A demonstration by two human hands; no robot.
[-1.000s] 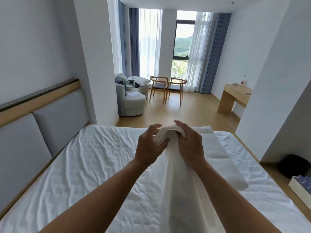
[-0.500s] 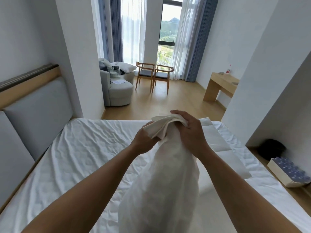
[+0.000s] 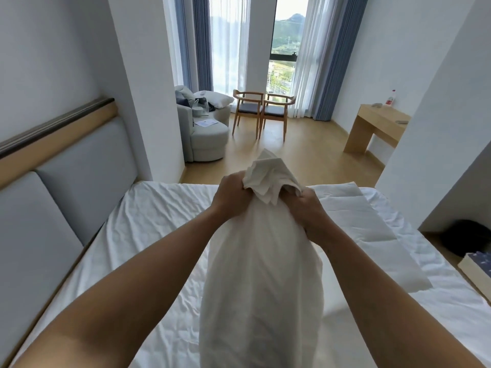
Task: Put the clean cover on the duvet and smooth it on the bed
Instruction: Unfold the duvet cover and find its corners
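Observation:
A white duvet cover [image 3: 261, 274] hangs bunched in front of me, lifted above the bed [image 3: 148, 235]. My left hand [image 3: 230, 195] grips its gathered top from the left. My right hand [image 3: 308, 211] grips it from the right, close beside the left. A crumpled tuft of fabric sticks up between the two hands. A folded white duvet [image 3: 366, 229] lies flat on the right part of the bed, partly hidden by the cover and my right arm.
A grey padded headboard [image 3: 53, 208] runs along the left. Beyond the bed are a grey sofa [image 3: 204, 131], two wooden chairs [image 3: 263, 112] and a wooden desk [image 3: 374, 126]. A dark bag [image 3: 467, 240] and a box [image 3: 478, 269] sit on the floor at right.
Both hands have raised the gathered cover higher, and more of it now hangs full and bulging beneath them. The camera has tilted and the hands sit closer to the tuft's base.

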